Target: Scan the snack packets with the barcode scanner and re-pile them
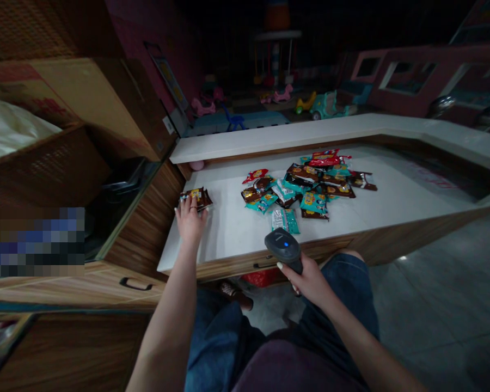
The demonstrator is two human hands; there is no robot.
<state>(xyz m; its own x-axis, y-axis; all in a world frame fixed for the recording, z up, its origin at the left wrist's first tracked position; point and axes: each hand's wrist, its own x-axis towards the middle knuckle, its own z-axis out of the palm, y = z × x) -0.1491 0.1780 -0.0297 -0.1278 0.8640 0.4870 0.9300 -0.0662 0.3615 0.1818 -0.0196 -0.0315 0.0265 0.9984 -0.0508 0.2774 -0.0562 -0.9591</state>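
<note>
My left hand (191, 220) rests at the near left of the white countertop (212, 242), its fingers over a brown snack packet (200, 198) and gripping it. My right hand (306, 279) is shut around the handle of a black handheld barcode scanner (283, 247), which sits just over the counter's front edge with its blue light showing. A heap of several brown, teal and red snack packets (306, 188) lies mid-counter, right of my left hand. Closest to the scanner is a lone teal packet (285, 220) at the heap's near side.
The counter has a wooden front with a drawer handle (135, 283) to the left. A cardboard box (93, 103) stands at the upper left. A raised white ledge (294, 130) backs the counter, with toy ride-ons (326, 106) and a pink playhouse (412, 76) beyond it.
</note>
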